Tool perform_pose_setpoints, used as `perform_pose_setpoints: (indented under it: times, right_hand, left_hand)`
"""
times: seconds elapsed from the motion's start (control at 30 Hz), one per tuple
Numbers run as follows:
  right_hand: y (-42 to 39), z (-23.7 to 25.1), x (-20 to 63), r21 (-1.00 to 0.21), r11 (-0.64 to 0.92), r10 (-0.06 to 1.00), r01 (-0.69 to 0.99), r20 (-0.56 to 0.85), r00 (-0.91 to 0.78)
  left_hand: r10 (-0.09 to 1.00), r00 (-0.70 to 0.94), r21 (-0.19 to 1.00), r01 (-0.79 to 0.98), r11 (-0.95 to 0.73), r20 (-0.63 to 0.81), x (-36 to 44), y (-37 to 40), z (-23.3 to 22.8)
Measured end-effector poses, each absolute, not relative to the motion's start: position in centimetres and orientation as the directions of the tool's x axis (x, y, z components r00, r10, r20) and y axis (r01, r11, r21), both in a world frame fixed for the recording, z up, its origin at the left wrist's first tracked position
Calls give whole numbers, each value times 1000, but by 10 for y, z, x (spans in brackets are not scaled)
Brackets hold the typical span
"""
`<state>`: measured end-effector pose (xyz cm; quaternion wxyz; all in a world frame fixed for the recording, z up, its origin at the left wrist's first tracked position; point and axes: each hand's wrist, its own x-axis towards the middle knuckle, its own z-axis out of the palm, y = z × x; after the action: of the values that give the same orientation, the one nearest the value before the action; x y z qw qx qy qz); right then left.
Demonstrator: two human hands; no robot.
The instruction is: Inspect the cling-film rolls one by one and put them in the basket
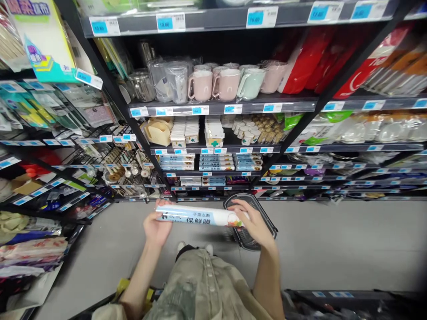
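A long white and light-blue box of cling film (200, 216) is held level in front of my body. My left hand (157, 226) grips its left end, with the fingers wrapped round the back and the thumb in front. At the other end my right hand (253, 222) has its fingers over the top of the box. Below and behind my right hand is a dark shopping basket (271, 224), partly hidden by the hand and the box. Similar boxes of cling film (216, 163) are stacked on a low shelf straight ahead.
Shelves rise ahead, with pink mugs (202, 84) and a mint-green mug (250, 83) above small white packets (213, 133). Red bags (302, 62) stand to the right of the mugs. At left are racks of packaged goods. Grey floor (327, 244) lies between the shelving and my feet.
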<state>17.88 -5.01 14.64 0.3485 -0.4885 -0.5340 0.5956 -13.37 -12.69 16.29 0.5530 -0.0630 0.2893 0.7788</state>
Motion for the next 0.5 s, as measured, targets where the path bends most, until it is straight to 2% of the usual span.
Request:
perform_pose_setpoints:
  times: [0.07,0.13,0.2,0.3,0.43,0.5]
  right_hand:
    - [-53,161,171,-996,-42,977,82,-58,-207]
    - [-55,170,160,-991,130,991,35,130,-12]
    - [-55,171,150,-977,215,970,10,215,118]
    - [-51,157,144,-987,158,981,35,161,109]
    - [-45,138,145,-997,-4,999,77,-1,38]
    - [-44,136,144,-993,38,999,114,35,-21]
  left_hand:
    - [846,-405,386,-884,-265,-347,-140,-123,180]
    - [860,-417,369,-880,-301,-294,-141,-120,190]
    - [863,-425,342,-881,-326,-273,-139,-119,192]
    - [840,-407,327,-898,-295,-358,-138,-117,181]
    - [697,-299,308,-944,-117,-652,-150,-105,165]
    - [659,-309,316,-942,-113,-686,-160,-97,167]
